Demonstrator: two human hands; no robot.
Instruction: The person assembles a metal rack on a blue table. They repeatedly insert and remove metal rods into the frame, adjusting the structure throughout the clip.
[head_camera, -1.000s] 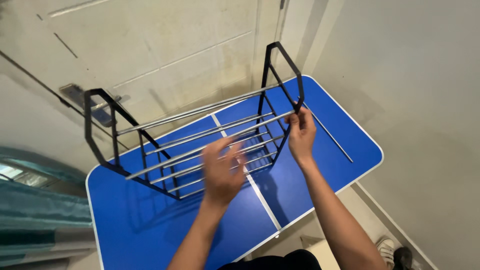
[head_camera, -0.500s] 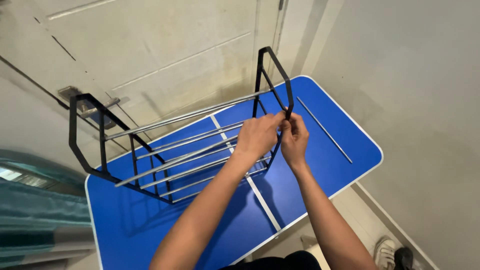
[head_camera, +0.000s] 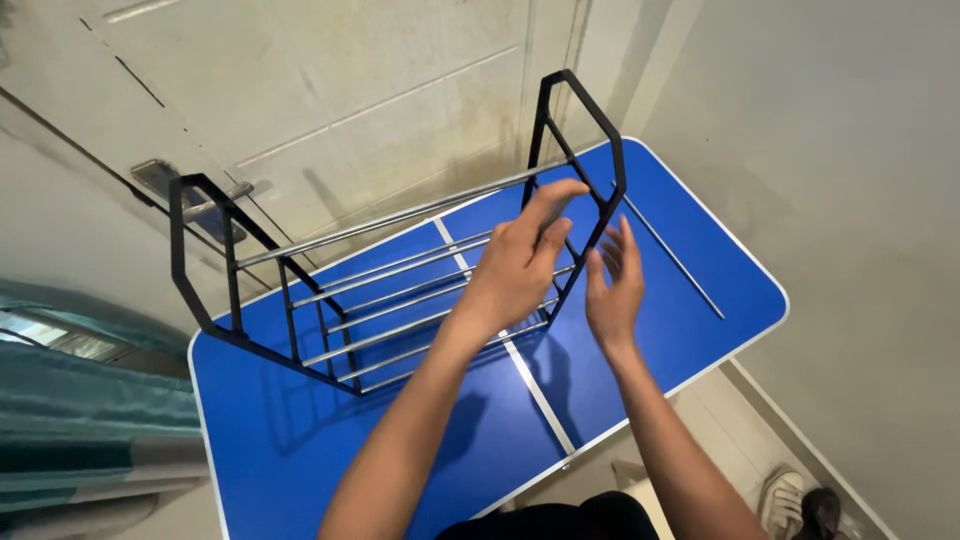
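- Blue folding table (head_camera: 700, 300) lies under both hands, with a white rim and a white centre seam.
- Rack (head_camera: 400, 270) with black end frames and silver rods stands on the table, directly ahead of the hands.
- Left hand (head_camera: 520, 262) is open, fingers stretched toward the rack's right end frame (head_camera: 580, 170), fingertips by the top rod.
- Right hand (head_camera: 612, 285) is open, empty, fingers spread just beside that frame.
- Loose silver rod (head_camera: 672, 258) lies on the table, right of the right hand.

Home interior: panelled door (head_camera: 330, 90), bare walls, shoes (head_camera: 800, 505) on floor.
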